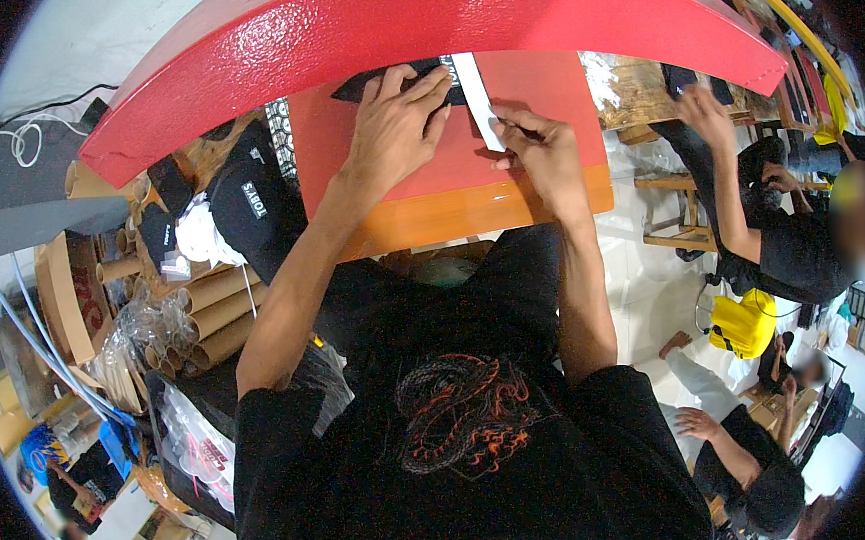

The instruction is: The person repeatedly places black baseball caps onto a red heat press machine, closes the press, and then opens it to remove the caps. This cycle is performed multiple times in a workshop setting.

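Note:
My left hand (394, 127) lies with its fingers spread on a black fabric piece (350, 90), pressing it to the red pad (554, 111). Some white print shows on the fabric by the fingertips; the piece's far part is hidden under the red beam. A long white strip (476, 94) runs across the fabric's right side toward me. My right hand (542, 152) pinches the strip's near end between thumb and fingers, just above the pad's orange front edge (488, 209).
A thick red machine beam (425, 15) arches low over the pad. On the left are black printed garments (247, 198) and brown cardboard tubes (224, 305). A wooden table (645, 85) stands right. Several people in black work at the right, near a yellow chair (740, 324).

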